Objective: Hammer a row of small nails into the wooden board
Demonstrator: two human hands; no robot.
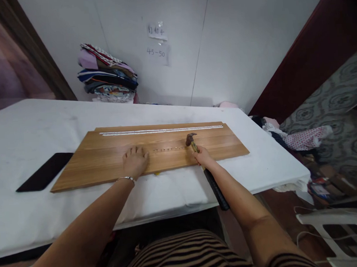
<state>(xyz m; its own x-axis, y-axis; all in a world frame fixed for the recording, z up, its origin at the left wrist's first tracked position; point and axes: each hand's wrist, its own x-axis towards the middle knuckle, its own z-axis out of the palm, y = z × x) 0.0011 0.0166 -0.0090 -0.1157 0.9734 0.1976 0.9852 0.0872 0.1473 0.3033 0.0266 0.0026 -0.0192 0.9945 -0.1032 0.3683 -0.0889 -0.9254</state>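
A wooden board (107,154) lies flat across the white-covered table. My left hand (134,162) rests on its near half, fingers spread and holding nothing. In my right hand (202,155) is a claw hammer, gripped on the upper shaft close below the head. The rusty hammer head (190,139) is over the board, and its black handle end (216,189) points back toward me. Between my hands a row of several small nails (167,149) runs along the board. Two long white strips (163,130) lie along the board's far edge.
Left of the board lies a flat black rectangular item (44,172). A pile of folded clothes (108,73) stands at the table's back by the wall. Paper notes (157,44) are fixed to the wall. A white plastic chair (338,228) is at the lower right.
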